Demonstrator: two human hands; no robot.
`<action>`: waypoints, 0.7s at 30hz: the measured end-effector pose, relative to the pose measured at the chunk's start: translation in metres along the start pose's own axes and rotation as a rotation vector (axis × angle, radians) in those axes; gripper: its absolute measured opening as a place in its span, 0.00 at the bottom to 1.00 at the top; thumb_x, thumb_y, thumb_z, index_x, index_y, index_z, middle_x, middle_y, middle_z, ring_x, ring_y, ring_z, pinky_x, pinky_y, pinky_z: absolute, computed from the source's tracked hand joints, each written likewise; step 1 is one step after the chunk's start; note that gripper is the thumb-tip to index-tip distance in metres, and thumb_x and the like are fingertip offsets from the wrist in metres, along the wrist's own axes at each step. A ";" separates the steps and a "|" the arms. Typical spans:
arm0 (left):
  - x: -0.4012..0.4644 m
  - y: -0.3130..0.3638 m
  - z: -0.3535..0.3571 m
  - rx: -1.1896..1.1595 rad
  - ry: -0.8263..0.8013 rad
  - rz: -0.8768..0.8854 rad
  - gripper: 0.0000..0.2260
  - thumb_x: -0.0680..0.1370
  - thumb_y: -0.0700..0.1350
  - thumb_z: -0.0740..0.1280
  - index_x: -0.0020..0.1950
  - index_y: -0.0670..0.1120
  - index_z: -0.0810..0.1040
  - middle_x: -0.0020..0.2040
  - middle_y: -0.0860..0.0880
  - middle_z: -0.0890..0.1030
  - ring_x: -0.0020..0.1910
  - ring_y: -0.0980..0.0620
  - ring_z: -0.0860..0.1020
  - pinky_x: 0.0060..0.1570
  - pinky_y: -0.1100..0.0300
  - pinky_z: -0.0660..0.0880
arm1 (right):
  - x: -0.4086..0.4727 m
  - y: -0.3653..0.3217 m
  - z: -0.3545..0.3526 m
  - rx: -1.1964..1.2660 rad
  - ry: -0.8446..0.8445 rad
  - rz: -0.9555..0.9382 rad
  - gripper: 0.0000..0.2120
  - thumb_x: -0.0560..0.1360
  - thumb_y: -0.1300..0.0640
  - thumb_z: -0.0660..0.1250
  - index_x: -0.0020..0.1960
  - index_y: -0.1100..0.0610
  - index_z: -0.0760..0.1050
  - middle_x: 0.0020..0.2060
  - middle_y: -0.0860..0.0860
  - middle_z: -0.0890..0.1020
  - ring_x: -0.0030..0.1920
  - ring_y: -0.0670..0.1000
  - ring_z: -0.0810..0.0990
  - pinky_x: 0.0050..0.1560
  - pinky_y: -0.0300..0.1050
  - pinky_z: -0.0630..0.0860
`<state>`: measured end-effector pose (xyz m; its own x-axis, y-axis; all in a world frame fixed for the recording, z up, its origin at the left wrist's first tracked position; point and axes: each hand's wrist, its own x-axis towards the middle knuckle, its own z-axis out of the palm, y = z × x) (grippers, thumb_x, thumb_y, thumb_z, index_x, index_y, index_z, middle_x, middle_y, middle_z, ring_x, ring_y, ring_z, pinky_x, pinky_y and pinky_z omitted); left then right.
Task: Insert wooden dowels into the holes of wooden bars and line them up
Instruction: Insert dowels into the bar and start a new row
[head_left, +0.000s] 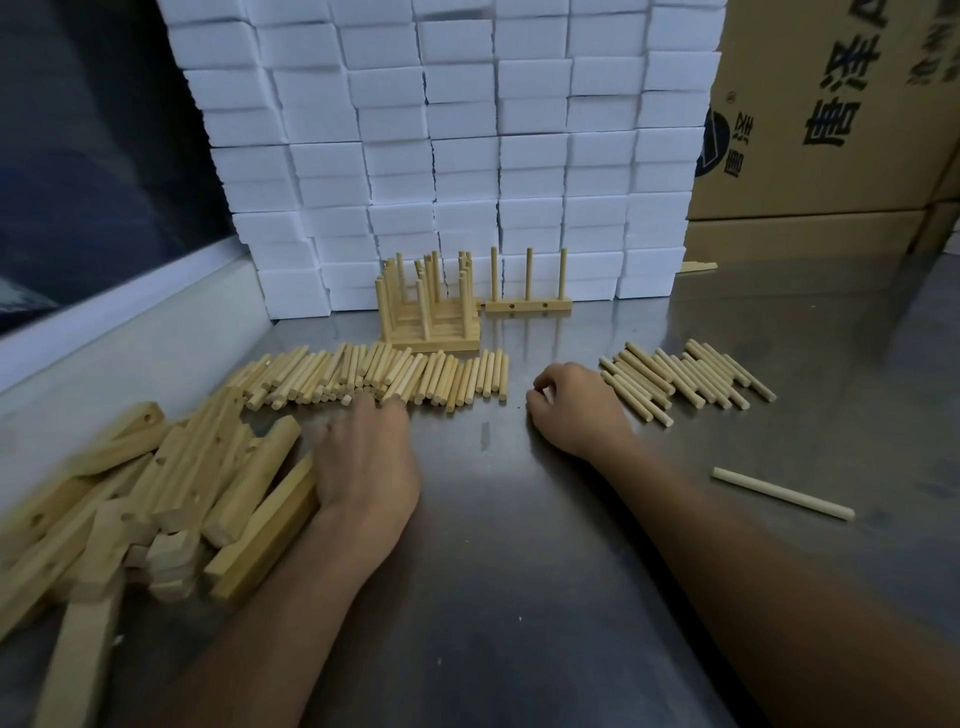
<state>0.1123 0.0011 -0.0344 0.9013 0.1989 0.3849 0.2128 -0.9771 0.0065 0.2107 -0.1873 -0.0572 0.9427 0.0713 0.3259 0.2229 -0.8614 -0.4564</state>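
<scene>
A heap of drilled wooden bars (182, 467) lies at the left of the steel table (519, 545). A long row of short dowels (374, 376) runs across the middle, and a smaller group of dowels (685, 379) lies to the right. My left hand (363, 462), blurred, is palm down between the heap and the row, with its fingertips at the dowels. My right hand (576, 410) rests on the table with fingers loosely curled, holding nothing I can see. Several bars with upright dowels (431, 317) stand packed together at the back. A bar with three dowels (527, 304) stands beside them.
One longer dowel (782, 493) lies alone at the right. A wall of white foam blocks (467, 156) closes the back. Cardboard boxes (831, 130) are stacked at the back right. A white ledge (130, 322) borders the table's left side.
</scene>
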 end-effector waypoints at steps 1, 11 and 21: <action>0.000 0.000 0.001 -0.046 0.008 0.020 0.09 0.78 0.38 0.65 0.56 0.47 0.76 0.55 0.46 0.75 0.52 0.46 0.76 0.51 0.54 0.71 | 0.000 0.000 -0.001 0.013 -0.003 0.004 0.12 0.79 0.52 0.63 0.58 0.57 0.79 0.55 0.53 0.80 0.50 0.51 0.78 0.48 0.43 0.73; 0.004 -0.005 -0.001 -0.046 0.017 -0.093 0.12 0.75 0.44 0.65 0.58 0.46 0.73 0.55 0.45 0.77 0.51 0.45 0.76 0.48 0.51 0.70 | -0.003 -0.001 -0.005 0.048 -0.019 0.012 0.14 0.79 0.52 0.65 0.61 0.56 0.79 0.59 0.52 0.80 0.55 0.51 0.78 0.53 0.43 0.74; 0.008 -0.001 -0.002 -0.485 0.295 0.157 0.10 0.78 0.40 0.68 0.58 0.49 0.75 0.49 0.56 0.78 0.42 0.54 0.73 0.40 0.58 0.69 | -0.008 -0.004 -0.005 0.016 -0.011 -0.055 0.12 0.79 0.53 0.64 0.59 0.55 0.80 0.55 0.51 0.82 0.53 0.51 0.78 0.54 0.47 0.78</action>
<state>0.1180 0.0036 -0.0294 0.7501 0.0871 0.6556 -0.1744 -0.9301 0.3231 0.2009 -0.1871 -0.0538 0.9316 0.1239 0.3418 0.2782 -0.8481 -0.4509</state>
